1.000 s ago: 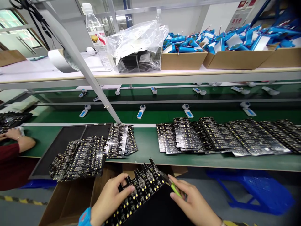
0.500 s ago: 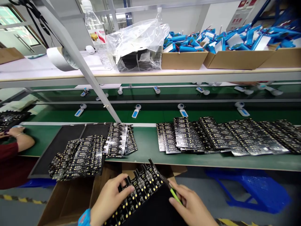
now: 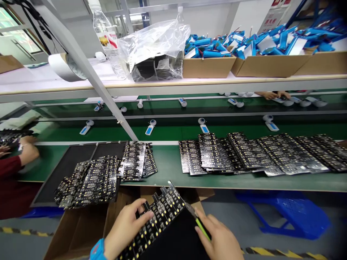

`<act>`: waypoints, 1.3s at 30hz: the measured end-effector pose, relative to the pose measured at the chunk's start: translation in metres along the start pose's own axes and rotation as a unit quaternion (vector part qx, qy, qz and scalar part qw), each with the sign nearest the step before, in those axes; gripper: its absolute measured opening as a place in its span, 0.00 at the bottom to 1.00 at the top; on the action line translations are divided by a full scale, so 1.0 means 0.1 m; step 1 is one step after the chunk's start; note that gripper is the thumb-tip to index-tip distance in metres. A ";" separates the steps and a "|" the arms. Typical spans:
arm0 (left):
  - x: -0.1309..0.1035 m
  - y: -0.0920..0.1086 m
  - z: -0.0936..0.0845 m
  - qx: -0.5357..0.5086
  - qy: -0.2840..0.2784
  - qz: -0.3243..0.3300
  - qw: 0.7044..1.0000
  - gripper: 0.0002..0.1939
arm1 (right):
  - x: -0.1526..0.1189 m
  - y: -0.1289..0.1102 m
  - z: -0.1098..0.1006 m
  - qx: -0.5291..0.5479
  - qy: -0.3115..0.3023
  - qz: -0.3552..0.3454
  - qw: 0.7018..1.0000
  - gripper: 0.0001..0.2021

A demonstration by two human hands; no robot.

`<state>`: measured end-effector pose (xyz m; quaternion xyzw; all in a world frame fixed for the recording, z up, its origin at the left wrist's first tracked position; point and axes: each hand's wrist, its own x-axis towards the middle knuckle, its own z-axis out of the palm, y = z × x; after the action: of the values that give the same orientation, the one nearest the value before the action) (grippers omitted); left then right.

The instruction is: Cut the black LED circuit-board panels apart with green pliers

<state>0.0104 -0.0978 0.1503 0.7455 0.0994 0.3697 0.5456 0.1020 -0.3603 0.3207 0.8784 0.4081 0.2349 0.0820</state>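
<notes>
My left hand [image 3: 130, 224] is closed on a black circuit board panel [image 3: 159, 213] with rows of small yellow-white parts, its thumb lying on top. The panel is tilted, its notched edge up and away from me. Clasped in my right hand [image 3: 217, 234] are pliers [image 3: 199, 222] with green handles and a dark metal nose. The nose meets the right edge of the panel near its upper corner; whether the jaws are parted is too small to tell. On the bench, beyond my hands, similar panels [image 3: 132, 160] lie stacked at the left, with a longer overlapping row [image 3: 249, 155] at the right.
Below the bench edge stand an open cardboard box [image 3: 84, 227] and a blue stool [image 3: 287, 216]. A slanted metal post [image 3: 108, 104] rises at the left. White devices [image 3: 204, 125] sit along the green line. A co-worker's hand [image 3: 28, 150] is at far left; another person's hands [image 3: 273, 95] show beyond.
The view has shifted slightly. White devices on the near line have moved left. Another person's hands have come into view at the far right. My hands keep nearly the same pose.
</notes>
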 end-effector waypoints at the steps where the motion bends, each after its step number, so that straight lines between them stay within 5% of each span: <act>1: 0.00 0.01 0.00 0.005 -0.003 0.000 1.000 0.24 | 0.00 -0.01 0.02 -0.060 0.015 0.019 0.998 0.24; 3: 0.00 0.04 -0.02 0.015 -0.005 0.003 1.000 0.23 | 0.01 0.00 0.04 -0.110 0.021 0.044 0.993 0.25; 10: 0.00 0.04 -0.04 0.031 -0.002 0.021 0.999 0.25 | 0.25 -0.05 -0.22 0.141 0.010 -0.014 0.990 0.27; 15: -0.01 0.05 -0.02 0.035 0.015 0.040 0.998 0.27 | 0.33 -0.18 -0.19 0.164 0.006 -0.049 0.985 0.26; 20: -0.05 0.10 -0.07 0.056 0.007 0.034 0.998 0.26 | 0.23 -0.19 0.00 -0.001 0.086 -0.061 0.994 0.23; 25: -0.11 0.19 -0.24 0.092 -0.017 -0.007 0.996 0.22 | 0.13 -0.38 0.23 -0.219 0.184 -0.079 0.955 0.28; 29: -0.11 0.21 -0.31 0.105 -0.044 -0.003 0.993 0.20 | 0.25 -0.52 0.27 -0.249 0.128 -0.043 0.959 0.31; 33: -0.09 0.15 -0.35 0.091 -0.067 -0.004 0.994 0.19 | 0.43 -0.37 0.25 -0.224 0.088 -0.007 0.971 0.30; 39: -0.11 0.00 -0.49 0.055 -0.002 0.006 0.998 0.26 | 0.45 -0.06 0.08 -0.060 0.062 -0.011 0.996 0.22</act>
<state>-0.0299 -0.0683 0.1520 0.7754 0.1139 0.3657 0.5020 0.1267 -0.3217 0.3272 0.8510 0.4073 0.3121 0.1120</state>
